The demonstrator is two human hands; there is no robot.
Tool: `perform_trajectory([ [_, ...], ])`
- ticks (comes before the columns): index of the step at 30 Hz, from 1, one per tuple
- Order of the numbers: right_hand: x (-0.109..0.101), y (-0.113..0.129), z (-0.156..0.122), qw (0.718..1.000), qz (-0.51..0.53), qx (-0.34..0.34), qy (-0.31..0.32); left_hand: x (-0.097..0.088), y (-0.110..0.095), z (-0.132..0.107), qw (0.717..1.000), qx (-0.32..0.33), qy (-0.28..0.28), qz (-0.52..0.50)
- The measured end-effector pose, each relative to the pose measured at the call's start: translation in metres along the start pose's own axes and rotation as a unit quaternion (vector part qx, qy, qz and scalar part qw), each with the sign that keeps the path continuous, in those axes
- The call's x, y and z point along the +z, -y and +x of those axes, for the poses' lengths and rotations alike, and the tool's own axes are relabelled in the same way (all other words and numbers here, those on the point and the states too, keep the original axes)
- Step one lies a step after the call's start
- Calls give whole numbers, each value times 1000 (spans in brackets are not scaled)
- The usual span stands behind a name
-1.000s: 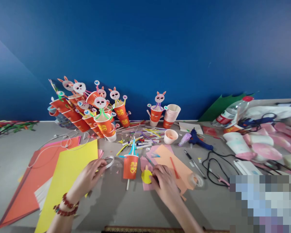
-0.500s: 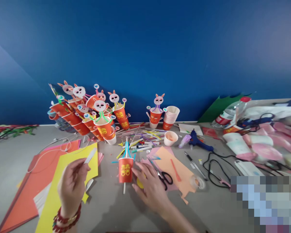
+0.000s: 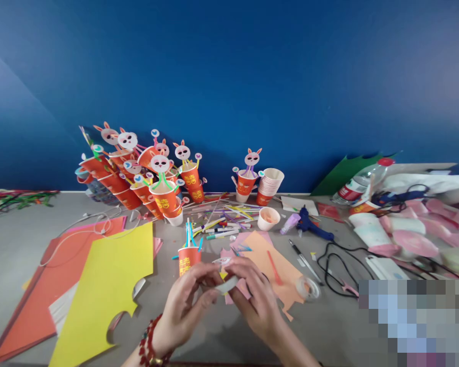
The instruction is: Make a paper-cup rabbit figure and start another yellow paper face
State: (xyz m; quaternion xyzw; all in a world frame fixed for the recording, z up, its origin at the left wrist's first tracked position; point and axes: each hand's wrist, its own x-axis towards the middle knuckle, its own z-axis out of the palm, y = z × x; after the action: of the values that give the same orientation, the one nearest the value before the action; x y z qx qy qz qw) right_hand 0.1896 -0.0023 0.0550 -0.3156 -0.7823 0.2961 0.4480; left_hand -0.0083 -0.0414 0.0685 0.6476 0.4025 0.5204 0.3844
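Note:
My left hand (image 3: 183,308) and my right hand (image 3: 256,300) meet over the table's near middle. Both pinch a small white paper strip (image 3: 226,285) between their fingertips. Just behind the left hand stands a red paper cup (image 3: 187,259) with blue and green straws sticking out of its top. A yellow paper circle peeks out behind the strip. Pink and orange paper pieces (image 3: 279,265) lie under and beyond my right hand. A red bead bracelet circles my left wrist.
Yellow card (image 3: 107,285) and orange card (image 3: 38,285) lie at left. Several red bunny cups (image 3: 149,173) stand at the back. Straws and markers (image 3: 222,219), a white cup (image 3: 268,218), a blue glue gun (image 3: 311,227), tape (image 3: 308,288), black cable and pink paper clutter the right.
My left hand carried the white strip from over the yellow card to the middle. My right hand left the cup and joined it on the strip. The scissors are now hidden.

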Motion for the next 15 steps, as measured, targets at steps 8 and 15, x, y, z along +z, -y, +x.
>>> perform_trajectory([
  [8, 3, -12, -6, 960, 240, 127, -62, 6, 5, 18, 993, -28, 60, -100],
  [15, 5, -12, -10, 854, 461, 232, -69, 11, 7, 16, 967, -75, 78, -231],
])
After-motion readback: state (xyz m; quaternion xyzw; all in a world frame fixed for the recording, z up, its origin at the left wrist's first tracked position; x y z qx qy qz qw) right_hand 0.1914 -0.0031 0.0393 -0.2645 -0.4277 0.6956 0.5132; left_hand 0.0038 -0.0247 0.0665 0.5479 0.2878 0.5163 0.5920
